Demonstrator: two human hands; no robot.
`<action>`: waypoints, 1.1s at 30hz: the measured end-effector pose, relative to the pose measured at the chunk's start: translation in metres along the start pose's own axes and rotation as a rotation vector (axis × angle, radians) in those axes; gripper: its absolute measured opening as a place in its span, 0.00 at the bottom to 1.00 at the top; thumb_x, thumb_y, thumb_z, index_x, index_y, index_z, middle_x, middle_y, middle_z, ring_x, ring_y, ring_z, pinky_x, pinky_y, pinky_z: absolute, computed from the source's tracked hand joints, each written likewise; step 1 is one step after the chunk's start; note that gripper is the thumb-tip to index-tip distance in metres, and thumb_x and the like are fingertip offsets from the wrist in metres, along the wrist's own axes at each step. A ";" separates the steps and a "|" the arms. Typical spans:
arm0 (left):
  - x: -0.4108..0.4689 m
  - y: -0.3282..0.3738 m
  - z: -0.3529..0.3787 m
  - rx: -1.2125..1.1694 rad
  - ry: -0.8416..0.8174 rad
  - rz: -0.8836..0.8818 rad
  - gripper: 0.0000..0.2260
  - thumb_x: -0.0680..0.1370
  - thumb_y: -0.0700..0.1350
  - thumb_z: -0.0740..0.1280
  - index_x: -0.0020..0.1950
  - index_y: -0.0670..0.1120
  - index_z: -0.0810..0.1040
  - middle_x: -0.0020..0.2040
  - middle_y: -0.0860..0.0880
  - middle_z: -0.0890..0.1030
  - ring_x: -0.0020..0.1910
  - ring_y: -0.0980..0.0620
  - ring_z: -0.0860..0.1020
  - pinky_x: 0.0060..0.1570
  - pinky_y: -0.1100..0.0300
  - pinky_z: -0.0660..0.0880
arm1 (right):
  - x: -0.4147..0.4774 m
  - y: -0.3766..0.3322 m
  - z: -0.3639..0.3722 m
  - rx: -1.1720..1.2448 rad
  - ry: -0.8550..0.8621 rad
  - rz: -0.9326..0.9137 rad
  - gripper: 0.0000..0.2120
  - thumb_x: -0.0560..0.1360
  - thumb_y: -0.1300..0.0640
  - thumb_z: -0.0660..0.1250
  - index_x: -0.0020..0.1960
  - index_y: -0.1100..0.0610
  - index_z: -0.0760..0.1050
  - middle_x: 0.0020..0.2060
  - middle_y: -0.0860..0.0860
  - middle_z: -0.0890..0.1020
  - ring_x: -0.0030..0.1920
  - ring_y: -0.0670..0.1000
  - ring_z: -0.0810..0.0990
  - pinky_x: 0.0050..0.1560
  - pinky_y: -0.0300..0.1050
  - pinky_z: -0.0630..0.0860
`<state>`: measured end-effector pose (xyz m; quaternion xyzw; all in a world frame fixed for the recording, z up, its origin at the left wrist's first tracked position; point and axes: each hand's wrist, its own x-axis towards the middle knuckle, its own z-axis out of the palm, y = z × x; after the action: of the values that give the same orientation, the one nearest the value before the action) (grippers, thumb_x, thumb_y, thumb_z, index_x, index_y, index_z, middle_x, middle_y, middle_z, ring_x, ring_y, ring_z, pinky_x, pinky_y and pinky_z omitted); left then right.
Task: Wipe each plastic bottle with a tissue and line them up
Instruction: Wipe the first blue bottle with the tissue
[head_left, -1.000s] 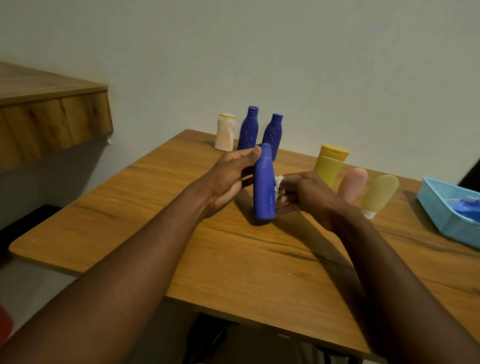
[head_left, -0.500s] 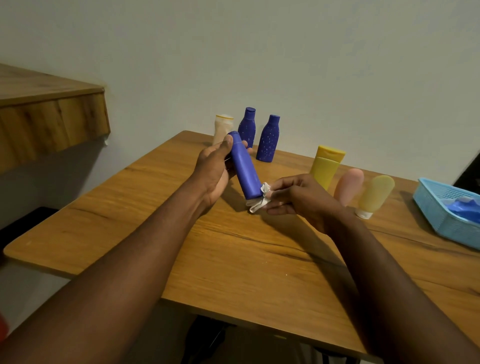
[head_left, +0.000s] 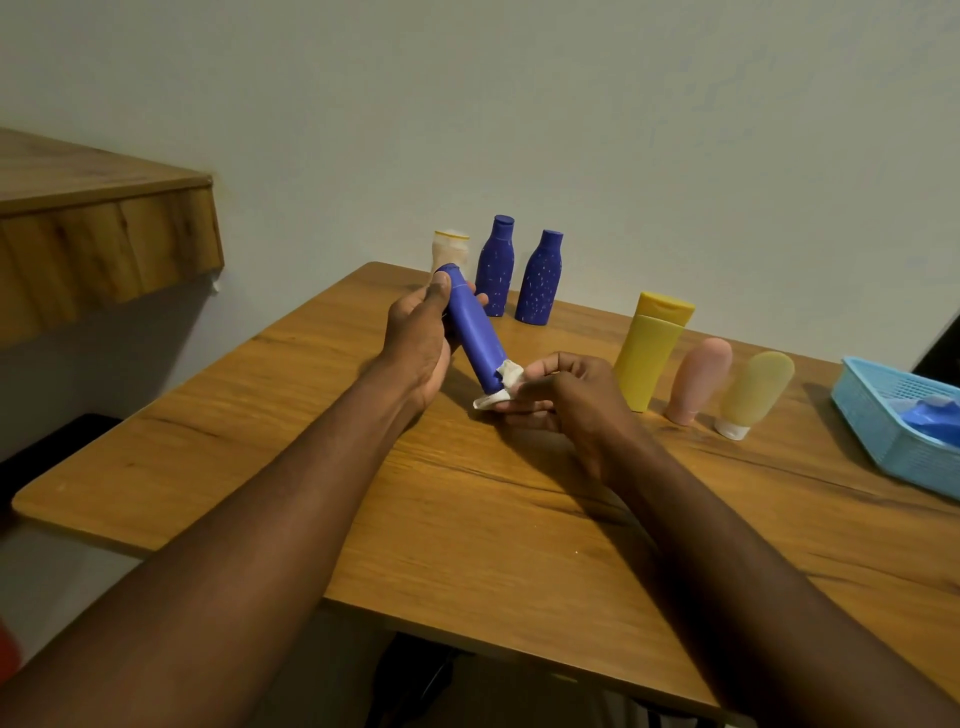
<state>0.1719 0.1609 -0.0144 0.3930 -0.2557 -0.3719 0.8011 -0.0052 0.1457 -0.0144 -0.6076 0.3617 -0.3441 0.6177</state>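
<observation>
1. The left hand (head_left: 415, 343) grips a plain blue bottle (head_left: 474, 332) near its cap end, thumb curled over the top and fingers wrapped behind it. The bottle is held above the table, tilted, with the cap pointing far-left and the base pointing near-right.
2. The right hand (head_left: 566, 392) pinches a crumpled white tissue (head_left: 501, 387) between thumb and curled fingers, and the tissue presses against the base of the held bottle.
3. At the far edge of the wooden table (head_left: 467, 519), by the wall, three bottles stand upright in a row: a pale beige bottle (head_left: 451, 250) on the left, partly hidden behind the held bottle, then two speckled blue bottles (head_left: 496, 265), the second one (head_left: 537, 278) just to its right.
4. Farther right, a yellow tube (head_left: 652, 351), a pink tube (head_left: 698, 379) and a pale yellow tube (head_left: 753, 392) stand cap-down side by side, close together.
5. A light blue basket (head_left: 883, 421) sits at the table's right edge with something blue inside, too cropped to identify.
6. A wooden shelf (head_left: 104, 223) juts from the wall on the left.
</observation>
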 end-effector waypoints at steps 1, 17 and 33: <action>0.001 0.000 -0.001 0.002 0.006 -0.002 0.10 0.85 0.47 0.62 0.64 0.44 0.74 0.61 0.40 0.83 0.54 0.45 0.85 0.48 0.55 0.83 | -0.001 -0.001 0.001 -0.017 -0.013 -0.025 0.07 0.74 0.73 0.67 0.50 0.65 0.77 0.46 0.61 0.85 0.45 0.59 0.88 0.50 0.56 0.84; -0.006 0.000 0.002 -0.065 -0.040 -0.069 0.11 0.85 0.43 0.62 0.66 0.41 0.72 0.61 0.40 0.81 0.60 0.42 0.82 0.52 0.53 0.82 | 0.012 0.007 -0.010 -0.142 0.198 -0.053 0.14 0.72 0.68 0.71 0.55 0.56 0.75 0.49 0.61 0.84 0.43 0.60 0.87 0.46 0.59 0.84; -0.029 -0.004 0.013 0.070 -0.314 -0.144 0.09 0.86 0.44 0.60 0.60 0.44 0.78 0.58 0.43 0.85 0.60 0.46 0.83 0.67 0.47 0.76 | 0.010 0.002 0.000 -0.486 0.238 -0.520 0.11 0.81 0.56 0.66 0.62 0.55 0.80 0.55 0.47 0.84 0.54 0.45 0.81 0.55 0.43 0.80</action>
<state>0.1444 0.1764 -0.0140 0.3751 -0.3618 -0.4760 0.7084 0.0004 0.1369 -0.0164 -0.7637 0.3359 -0.4618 0.3012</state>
